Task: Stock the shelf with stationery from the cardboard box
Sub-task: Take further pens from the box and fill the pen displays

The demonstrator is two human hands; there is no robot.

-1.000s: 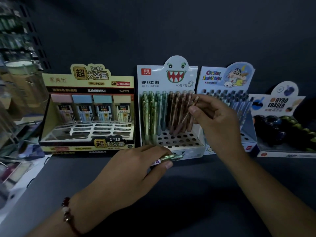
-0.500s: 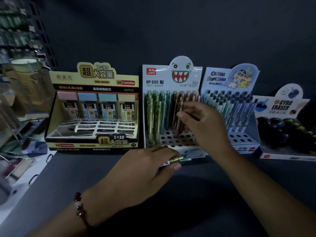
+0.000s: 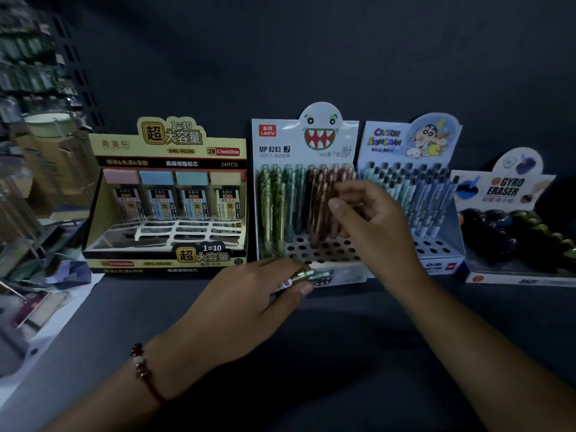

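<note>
Brown pencil (image 3: 321, 213) now upright — slotted

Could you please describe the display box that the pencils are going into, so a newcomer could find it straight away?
On the dark shelf four display boxes stand in a row against the back wall. The one wanted is the white pencil box, second from the left, where the right hand reaches among brown pencils. Only its header card shows a grinning, toothy monster face.
</note>
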